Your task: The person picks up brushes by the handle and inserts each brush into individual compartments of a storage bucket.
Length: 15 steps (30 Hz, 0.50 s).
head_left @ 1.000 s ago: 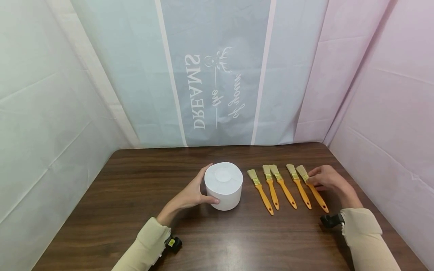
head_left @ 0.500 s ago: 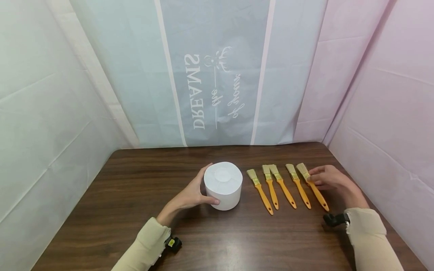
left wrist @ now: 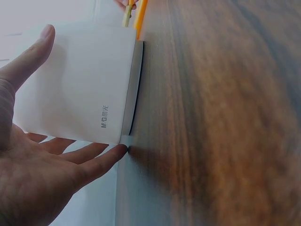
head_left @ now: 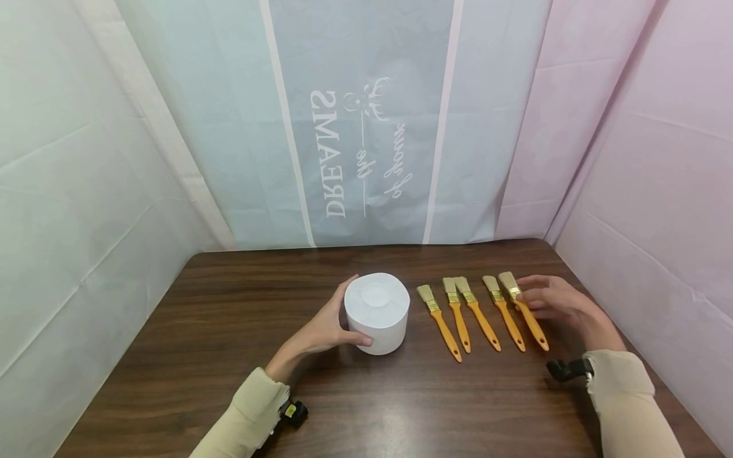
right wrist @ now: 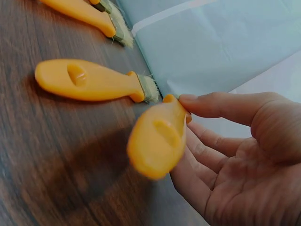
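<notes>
A white round pen holder (head_left: pixel 378 327) stands on the table, with a ring and thin divider lines showing at its top. My left hand (head_left: pixel 322 326) holds it from the left, thumb on the near side and fingers round the far side. Between the thumb and fingers of my right hand (head_left: pixel 558 300) is the rightmost paintbrush (head_left: pixel 534 327), pinched near its ferrule. In the right wrist view this paintbrush's orange handle (right wrist: pixel 157 146) points at the camera, with a shadow on the table beside it. Close to its left lies another paintbrush (head_left: pixel 509 324).
Further left on the table lie a pair of overlapping paintbrushes (head_left: pixel 483 324) and a single paintbrush (head_left: pixel 446 334) nearest the holder. The dark wooden table (head_left: pixel 401 407) is bounded by a printed curtain (head_left: pixel 481 127) behind and pale fabric walls (head_left: pixel 647 210) at the sides.
My right hand has taken hold of the rightmost paintbrush and shifted it slightly up and left, so its handle end has moved too. The left hand and the pen holder have stayed still.
</notes>
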Each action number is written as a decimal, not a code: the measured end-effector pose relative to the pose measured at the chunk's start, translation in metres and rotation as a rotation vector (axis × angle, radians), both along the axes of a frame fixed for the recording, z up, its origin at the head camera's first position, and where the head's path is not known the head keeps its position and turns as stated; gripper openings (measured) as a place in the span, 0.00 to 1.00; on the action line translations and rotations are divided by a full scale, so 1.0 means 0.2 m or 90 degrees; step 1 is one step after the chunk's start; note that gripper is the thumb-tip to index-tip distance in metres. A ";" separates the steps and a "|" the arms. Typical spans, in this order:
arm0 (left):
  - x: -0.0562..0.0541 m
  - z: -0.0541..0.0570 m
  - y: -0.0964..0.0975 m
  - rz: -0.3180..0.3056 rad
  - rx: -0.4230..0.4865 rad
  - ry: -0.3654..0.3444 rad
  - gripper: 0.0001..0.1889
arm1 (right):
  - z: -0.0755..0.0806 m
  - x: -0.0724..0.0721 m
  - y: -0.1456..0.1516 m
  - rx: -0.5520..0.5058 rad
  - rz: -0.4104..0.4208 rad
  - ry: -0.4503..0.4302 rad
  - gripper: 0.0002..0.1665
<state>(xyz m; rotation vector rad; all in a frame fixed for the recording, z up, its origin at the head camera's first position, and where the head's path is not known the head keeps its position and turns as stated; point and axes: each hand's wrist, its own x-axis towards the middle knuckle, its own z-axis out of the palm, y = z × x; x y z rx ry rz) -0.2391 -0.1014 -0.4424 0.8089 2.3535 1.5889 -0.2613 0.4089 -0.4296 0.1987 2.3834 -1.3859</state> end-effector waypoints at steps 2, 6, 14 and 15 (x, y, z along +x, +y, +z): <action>0.00 0.00 0.00 0.000 0.001 0.002 0.68 | 0.01 0.00 -0.01 -0.007 0.013 0.011 0.46; 0.01 0.00 0.00 0.000 0.004 0.005 0.68 | 0.02 0.01 -0.03 -0.019 0.032 0.024 0.46; 0.00 0.00 0.00 0.006 -0.002 0.006 0.67 | 0.04 -0.01 -0.09 -0.044 0.057 0.029 0.46; 0.00 0.00 0.00 0.005 -0.002 0.005 0.67 | 0.05 0.00 -0.10 -0.047 0.057 0.030 0.46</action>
